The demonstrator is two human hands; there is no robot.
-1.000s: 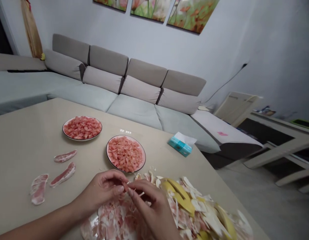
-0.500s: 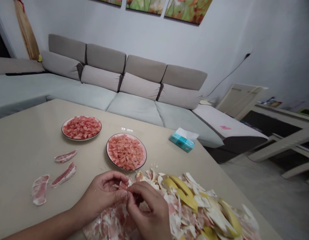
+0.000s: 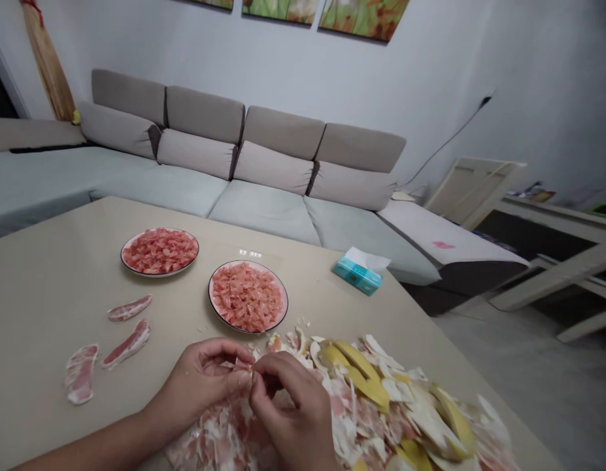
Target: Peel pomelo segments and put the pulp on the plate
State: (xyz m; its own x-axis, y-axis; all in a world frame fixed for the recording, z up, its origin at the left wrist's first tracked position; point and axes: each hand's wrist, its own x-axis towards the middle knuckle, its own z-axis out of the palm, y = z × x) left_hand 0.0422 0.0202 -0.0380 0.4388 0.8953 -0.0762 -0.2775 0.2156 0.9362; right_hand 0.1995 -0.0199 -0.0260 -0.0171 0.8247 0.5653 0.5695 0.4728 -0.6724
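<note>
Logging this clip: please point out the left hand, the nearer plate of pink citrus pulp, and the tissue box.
left hand (image 3: 199,383), head view, back of the hand
nearer plate (image 3: 248,329), head view, front rim
tissue box (image 3: 357,278), head view, teal side

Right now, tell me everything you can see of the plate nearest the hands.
The round white plate has a thin dark rim and holds a mound of pink pomelo pulp in small pieces, which covers most of it. It lies flat on the beige tabletop, just beyond the heap of pomelo peel.
</note>
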